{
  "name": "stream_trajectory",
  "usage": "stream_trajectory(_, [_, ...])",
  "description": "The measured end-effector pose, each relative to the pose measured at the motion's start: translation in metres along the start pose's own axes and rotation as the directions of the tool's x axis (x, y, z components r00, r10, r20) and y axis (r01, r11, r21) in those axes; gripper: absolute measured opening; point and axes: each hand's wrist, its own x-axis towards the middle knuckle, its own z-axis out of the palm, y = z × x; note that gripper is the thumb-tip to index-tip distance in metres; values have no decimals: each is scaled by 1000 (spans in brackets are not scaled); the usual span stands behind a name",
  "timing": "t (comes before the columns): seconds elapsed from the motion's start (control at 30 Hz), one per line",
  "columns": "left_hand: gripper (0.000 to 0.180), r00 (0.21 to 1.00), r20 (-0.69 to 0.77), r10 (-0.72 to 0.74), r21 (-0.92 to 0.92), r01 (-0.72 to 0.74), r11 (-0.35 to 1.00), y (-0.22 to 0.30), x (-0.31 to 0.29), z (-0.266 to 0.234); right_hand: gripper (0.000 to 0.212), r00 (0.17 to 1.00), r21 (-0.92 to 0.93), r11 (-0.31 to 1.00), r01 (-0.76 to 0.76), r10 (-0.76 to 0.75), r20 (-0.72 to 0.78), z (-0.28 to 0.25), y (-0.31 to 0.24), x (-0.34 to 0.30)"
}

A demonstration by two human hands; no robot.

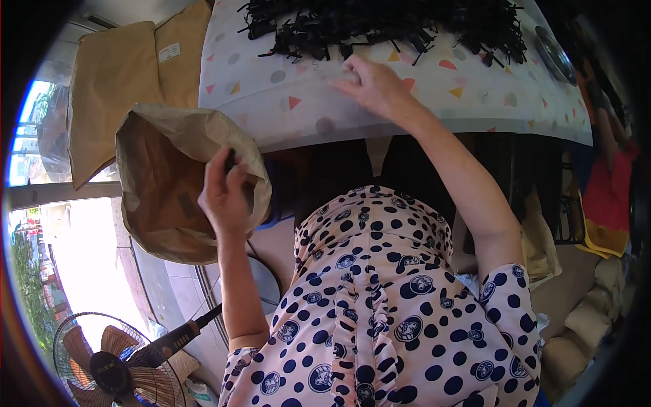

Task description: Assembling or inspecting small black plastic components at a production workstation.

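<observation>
My left hand (pixel 224 193) is over the mouth of a brown paper sack (pixel 159 224), closed on a small black piece (pixel 229 159) at its fingertips. The exact kind of this piece is too small to make out. Out over the table, my right hand (pixel 376 85) has its thumb and forefinger curled but apart, with nothing visible between them. Its forefinger is at the near edge of a wide heap of small black parts (pixel 380 27), which look like short pieces with thin strips sticking out. The sack's inside shows a few darker patches.
A pale table cover (pixel 271 108) with coloured shapes carries the heap. Folded brown paper sacks (pixel 112 88) stand left of it. A round dark dish (pixel 555 54) lies at the right. A fan (pixel 115 373) stands lower left, and a yellow bin (pixel 603 237) at the right.
</observation>
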Motion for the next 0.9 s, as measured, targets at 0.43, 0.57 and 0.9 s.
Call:
stream_trajectory(0.43, [27,986,11,169,651,-136,747,-2,9,-14,30,965,-416,900,-126,13,-264,1,57,36])
stream_trajectory(0.57, [21,973,-25,230,603,-168,780,12,11,8,29,963,-444,891,-90,-36,-267,-5,58,30])
stream_trajectory(0.9, [47,666,699,-262,-336,629,701,29,35,85,30,887,-35,904,425,-424,-180,-21,2,-66])
